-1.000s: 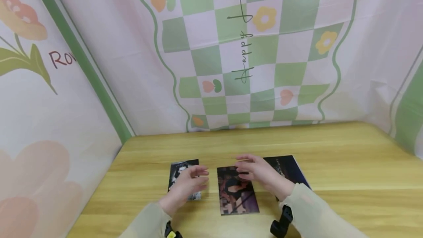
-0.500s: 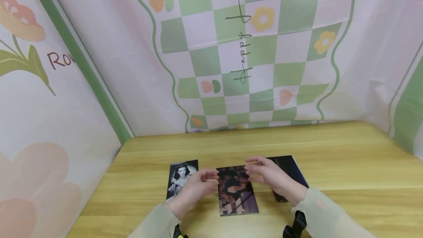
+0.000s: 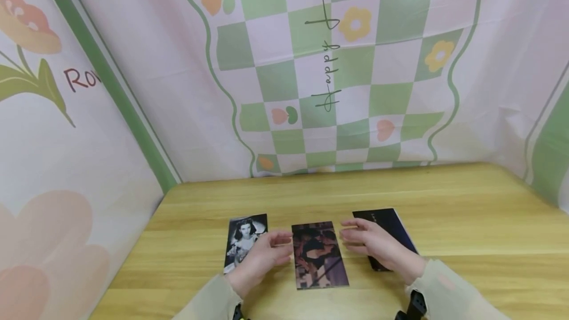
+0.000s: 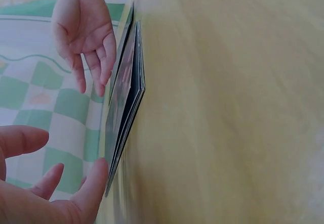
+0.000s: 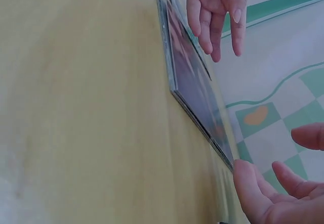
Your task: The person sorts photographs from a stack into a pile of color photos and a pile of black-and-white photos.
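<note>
A glossy picture card [image 3: 319,257] with a dark, purplish photo lies in the middle of the table. From the left wrist view it is the top of a thin stack [image 4: 124,115] of several cards, their edges slightly fanned. My left hand [image 3: 263,259] hovers at the stack's left edge, fingers loosely bent and grasping nothing. On the other side my right hand [image 3: 383,247] is held with relaxed, spread fingers, a small gap from the stack's right edge. Partly behind the left hand lies a black-and-white portrait card [image 3: 242,235]. A dark card [image 3: 391,223] lies partly under the right hand.
All the cards lie on a wood-grain table [image 3: 213,194]. A hanging cloth [image 3: 346,83] with green checks closes off the back, and a flower-printed cloth [image 3: 102,162] runs along the left side.
My right hand has drawn rightward, off the middle stack. My left hand has shifted right, uncovering most of the portrait card. The cards stay in place.
</note>
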`<action>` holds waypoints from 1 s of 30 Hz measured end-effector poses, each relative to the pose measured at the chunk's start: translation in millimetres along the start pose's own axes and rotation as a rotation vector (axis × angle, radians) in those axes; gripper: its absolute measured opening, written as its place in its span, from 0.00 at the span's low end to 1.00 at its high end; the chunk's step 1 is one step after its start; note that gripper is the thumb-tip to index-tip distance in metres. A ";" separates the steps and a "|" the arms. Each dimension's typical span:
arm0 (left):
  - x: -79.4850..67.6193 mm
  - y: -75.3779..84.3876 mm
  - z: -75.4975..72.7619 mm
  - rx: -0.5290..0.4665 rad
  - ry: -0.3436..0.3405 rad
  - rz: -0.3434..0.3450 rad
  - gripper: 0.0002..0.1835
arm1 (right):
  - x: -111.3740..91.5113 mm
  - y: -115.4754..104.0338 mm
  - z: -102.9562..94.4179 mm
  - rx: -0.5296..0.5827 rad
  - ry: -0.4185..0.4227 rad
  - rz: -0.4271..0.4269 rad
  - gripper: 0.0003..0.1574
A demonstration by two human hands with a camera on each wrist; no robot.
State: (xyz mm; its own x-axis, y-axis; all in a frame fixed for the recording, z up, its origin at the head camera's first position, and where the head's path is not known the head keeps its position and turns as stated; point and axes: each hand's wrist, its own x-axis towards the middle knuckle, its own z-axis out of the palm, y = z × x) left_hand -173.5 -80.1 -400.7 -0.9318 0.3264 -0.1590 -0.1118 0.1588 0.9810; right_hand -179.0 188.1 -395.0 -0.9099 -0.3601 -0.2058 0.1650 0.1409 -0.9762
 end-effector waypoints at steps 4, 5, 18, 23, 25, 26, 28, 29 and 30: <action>-1.1 -0.8 -0.3 0.005 0.000 -0.008 0.24 | -0.5 4.1 -1.7 0.014 -0.038 0.002 0.37; -1.4 -1.1 -0.2 0.005 0.000 -0.015 0.24 | -0.8 4.8 -1.6 0.017 -0.044 0.005 0.38; -2.4 -3.0 2.4 -0.028 -0.004 -0.044 0.22 | -1.4 8.4 1.3 0.033 -0.070 0.008 0.38; -2.6 -2.5 2.2 -0.028 0.004 -0.061 0.22 | -1.2 8.6 2.3 0.032 -0.067 0.004 0.38; -2.7 -2.6 2.0 -0.031 0.004 -0.065 0.21 | -1.3 8.5 2.4 0.032 -0.067 0.006 0.38; -2.6 -2.6 1.9 -0.033 0.005 -0.066 0.21 | -1.3 8.5 2.4 0.031 -0.068 0.006 0.38; -2.8 -2.6 1.9 -0.036 0.007 -0.065 0.22 | -1.3 8.3 2.5 0.033 -0.070 0.008 0.38; -2.9 -2.4 1.9 -0.039 0.007 -0.065 0.22 | -1.2 8.2 2.5 0.033 -0.070 0.007 0.38; -2.8 -2.5 1.9 -0.042 0.008 -0.065 0.22 | -1.1 8.2 2.4 0.033 -0.071 0.007 0.37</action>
State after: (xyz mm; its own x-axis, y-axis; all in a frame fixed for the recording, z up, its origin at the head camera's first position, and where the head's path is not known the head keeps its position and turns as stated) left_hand -169.9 -79.6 -402.9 -0.9249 0.3091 -0.2213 -0.1859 0.1402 0.9725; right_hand -175.7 187.4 -403.0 -0.8798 -0.4237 -0.2156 0.1847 0.1132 -0.9762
